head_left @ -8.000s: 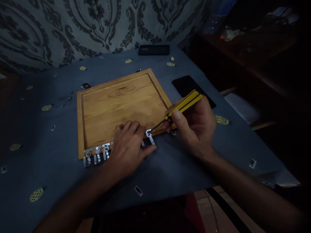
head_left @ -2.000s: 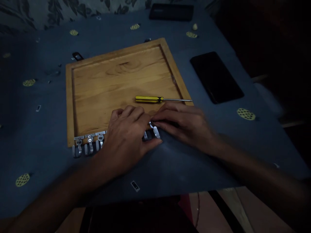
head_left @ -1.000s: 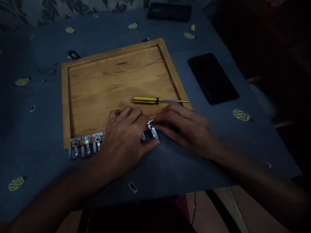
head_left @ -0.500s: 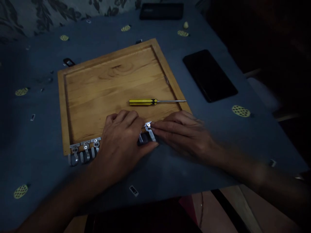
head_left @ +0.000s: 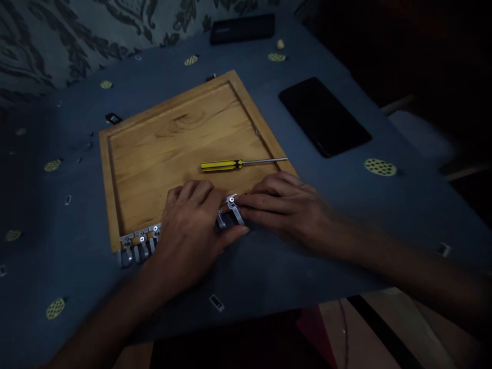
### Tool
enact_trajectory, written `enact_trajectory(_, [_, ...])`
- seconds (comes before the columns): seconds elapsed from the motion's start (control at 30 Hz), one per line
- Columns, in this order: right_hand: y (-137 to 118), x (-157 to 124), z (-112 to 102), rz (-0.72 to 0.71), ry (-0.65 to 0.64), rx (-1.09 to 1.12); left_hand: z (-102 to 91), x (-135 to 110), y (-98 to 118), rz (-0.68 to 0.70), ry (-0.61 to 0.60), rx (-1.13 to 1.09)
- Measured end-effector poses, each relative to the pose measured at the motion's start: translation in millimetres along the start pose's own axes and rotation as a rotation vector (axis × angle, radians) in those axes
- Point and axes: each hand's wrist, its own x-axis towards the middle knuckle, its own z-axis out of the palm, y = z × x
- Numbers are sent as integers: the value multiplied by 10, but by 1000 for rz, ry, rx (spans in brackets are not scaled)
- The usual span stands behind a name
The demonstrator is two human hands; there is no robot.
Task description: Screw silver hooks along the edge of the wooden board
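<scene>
A square wooden board (head_left: 169,148) with a raised rim lies on a blue cloth. Several small metal hooks (head_left: 140,246) are screwed along its near edge. My left hand (head_left: 192,236) lies flat over the middle of that edge, fingers spread, covering some hooks. My right hand (head_left: 286,205) reaches in from the right, its fingertips pressed together at the rightmost metal hook (head_left: 232,209). A yellow-and-black screwdriver (head_left: 238,164) rests on the board just beyond both hands, tip pointing right.
A black phone (head_left: 323,115) lies right of the board and a dark flat case (head_left: 242,28) at the far edge. Small dark bits (head_left: 113,119) are scattered over the blue cloth (head_left: 269,266). A patterned wall backs the table, whose near edge is close to me.
Eight seconds ago my right hand held the screwdriver at the rightmost hook; it now lies on the board. Over the last second both hands stayed at the hooks while the view shifted slightly.
</scene>
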Motion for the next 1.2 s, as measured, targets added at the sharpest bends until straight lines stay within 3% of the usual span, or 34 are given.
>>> enact_trajectory(0.23, [10,-4,-1,-19,4,-14,-156,88,-33,63,-25,-148])
enact_trajectory(0.6, [84,-59,95,-51,31,9,-175,230,7,102,-74,73])
enact_trajectory(0.87, [119,-129,136,-17,14,121,-261,305,51,155,-193,220])
enact_trajectory(1.0, [123,-143,149,11,-21,144,-258,291,36,211,-189,225])
enact_trajectory(1.2, [118,-140,184,27,51,128,-234,303,-5,185,-195,133])
